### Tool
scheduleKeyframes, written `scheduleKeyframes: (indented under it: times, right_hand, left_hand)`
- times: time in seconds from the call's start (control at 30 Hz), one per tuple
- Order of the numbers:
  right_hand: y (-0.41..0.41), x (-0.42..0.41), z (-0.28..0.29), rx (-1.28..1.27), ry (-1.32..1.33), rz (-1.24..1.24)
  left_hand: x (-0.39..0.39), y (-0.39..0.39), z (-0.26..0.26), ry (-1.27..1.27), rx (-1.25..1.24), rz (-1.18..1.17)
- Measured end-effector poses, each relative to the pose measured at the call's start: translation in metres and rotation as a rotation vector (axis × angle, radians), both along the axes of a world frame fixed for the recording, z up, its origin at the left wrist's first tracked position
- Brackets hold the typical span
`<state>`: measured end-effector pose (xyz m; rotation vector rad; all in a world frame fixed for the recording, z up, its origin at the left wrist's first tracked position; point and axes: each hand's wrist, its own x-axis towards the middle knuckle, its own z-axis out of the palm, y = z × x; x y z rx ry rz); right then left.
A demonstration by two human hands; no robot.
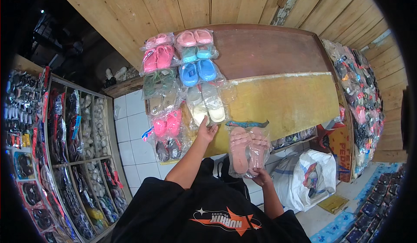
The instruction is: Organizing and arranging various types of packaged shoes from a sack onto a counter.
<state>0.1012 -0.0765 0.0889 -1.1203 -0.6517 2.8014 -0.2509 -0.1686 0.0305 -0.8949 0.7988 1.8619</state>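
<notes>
My left hand [207, 132] rests at the near edge of a clear bag holding cream and grey slippers [216, 112]. Its thumb and fingers are apart and touch the plastic. My right hand [261, 177] grips the lower end of a clear bag with pale pink slide sandals [249, 148], held over the table's near edge. Two columns of bagged footwear lie to the left, among them blue clogs [198, 72], hot pink shoes [167, 124], pink clogs [195, 38] and green sandals [159, 82]. Beyond the pink sandals lies a blue patterned strip [247, 124].
The table [267, 54] has a brown top partly covered by a yellow board [286, 94]. A white woven sack [303, 177] stands on the floor at right. Left is a divided shelf [84, 158] of packaged goods; more packets [358, 102] hang at far right.
</notes>
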Motion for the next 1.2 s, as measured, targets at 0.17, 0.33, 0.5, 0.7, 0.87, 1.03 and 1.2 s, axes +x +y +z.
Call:
scheduleKeyframes:
  times: [0.17,0.33,0.5,0.7,0.87,1.03,1.2]
  right_hand:
    - [-0.003,-0.012,-0.005,-0.011,-0.037,0.064]
    - [-0.012,-0.052,-0.027,-0.067,-0.034,0.139]
    - [-0.017,-0.109,-0.019,-0.031,-0.023,0.232]
    - [-0.017,-0.145,-0.047,-0.143,0.08,0.285]
    - [-0.014,-0.162,-0.062,-0.135,0.104,0.358]
    - [-0.013,-0.175,-0.058,-0.142,0.064,0.384]
    - [-0.013,-0.173,-0.058,-0.066,0.01,0.382]
  left_hand:
    - [-0.006,0.003,0.034,-0.026,0.037,0.0]
    - [-0.018,-0.004,0.043,-0.084,0.054,0.02]
    - [-0.022,-0.013,0.047,-0.038,0.128,0.032]
    - [-0.023,-0.011,0.048,-0.163,0.095,0.069]
    - [-0.021,-0.015,0.052,-0.098,0.117,0.054]
    - [-0.021,-0.024,0.055,-0.03,0.04,-0.004]
    - [-0.029,-0.066,0.058,0.185,0.054,-0.59]
